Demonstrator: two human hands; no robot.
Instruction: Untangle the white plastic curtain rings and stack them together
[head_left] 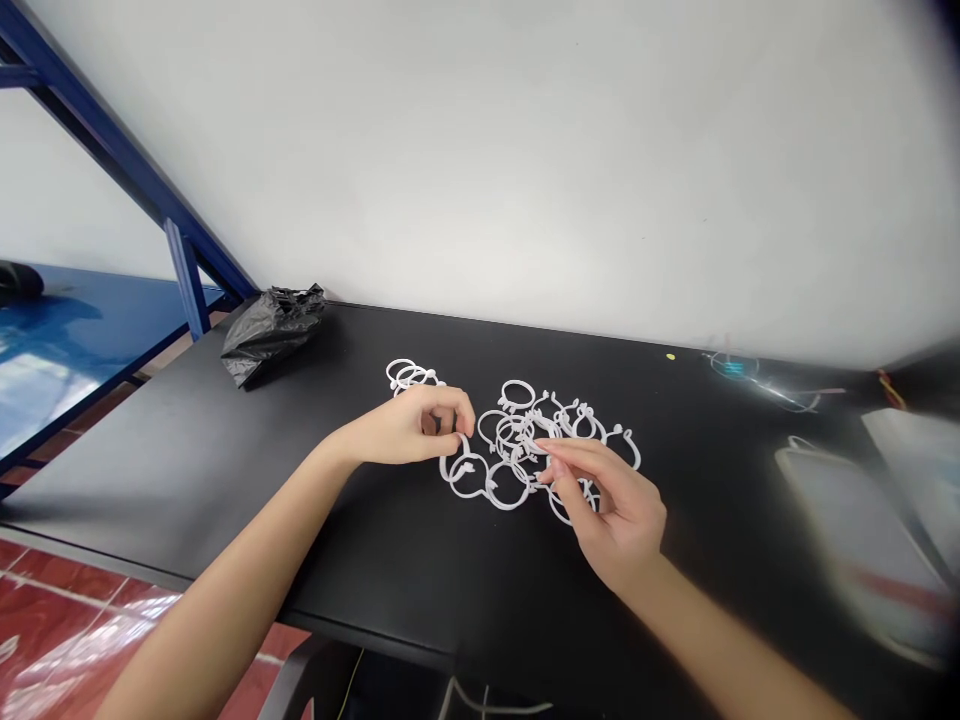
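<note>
The person leans over a glossy black counter point(187, 450) set against a plain white wall point(525, 150), both bare forearms stretched out across it. In the middle of the counter lies a loose heap of white plastic rings point(525, 425), thin hoops with small tabs, overlapping and tangled with one another. The left hand point(416, 425) rests at the heap's left side. Its fingers point(450, 405) are curled tight, thumb and forefinger tips pressed together on the top of the outermost white ring point(466, 475), which lies on the counter just beneath the fingertips. The right hand point(615, 505) comes in from the heap's right and near side, its fingers point(570, 458) stretched out loosely and only a little apart. The tips lie on the rings at the heap's near edge, but from where I stand I cannot tell whether they grip one or merely touch it. A small separate stack of white rings point(409, 375) sits just beyond the left hand, apart from the main heap. Farther left, near the counter's back corner, lies a crumpled black plastic bag point(271, 328). Behind it a blue metal frame point(150, 190) slants up along the wall. Off to the right there is a tiny yellow dot point(670, 356) near the back edge, and some pale flat objects point(847, 520) too blurred to make out.
</note>
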